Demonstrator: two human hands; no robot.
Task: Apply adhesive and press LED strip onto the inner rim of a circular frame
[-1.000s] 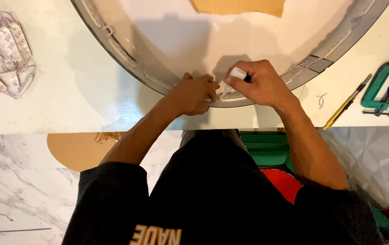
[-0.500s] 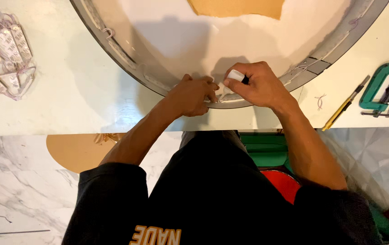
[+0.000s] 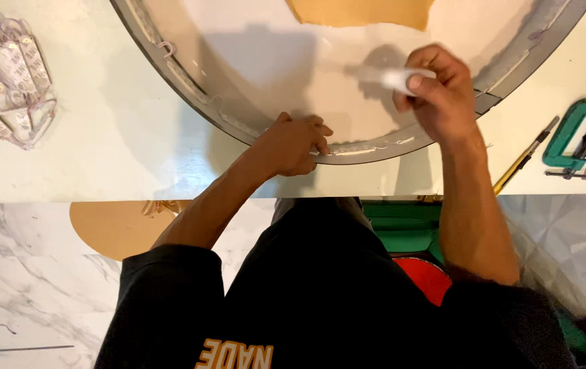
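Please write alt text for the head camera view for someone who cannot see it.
Seen from above, a person's left hand presses on the grey rim of a large round white panel lying on a pale table, while the right hand holds a small white tube above the panel. A green C-clamp lies at the right, and a bundle of clear strips at the left.

Wearing a black short-sleeved shirt (image 3: 348, 301) with orange-and-white printed lettering on the chest. Bare forearms, bare left hand (image 3: 293, 145) and right hand (image 3: 440, 96), no gloves, watch or rings visible.
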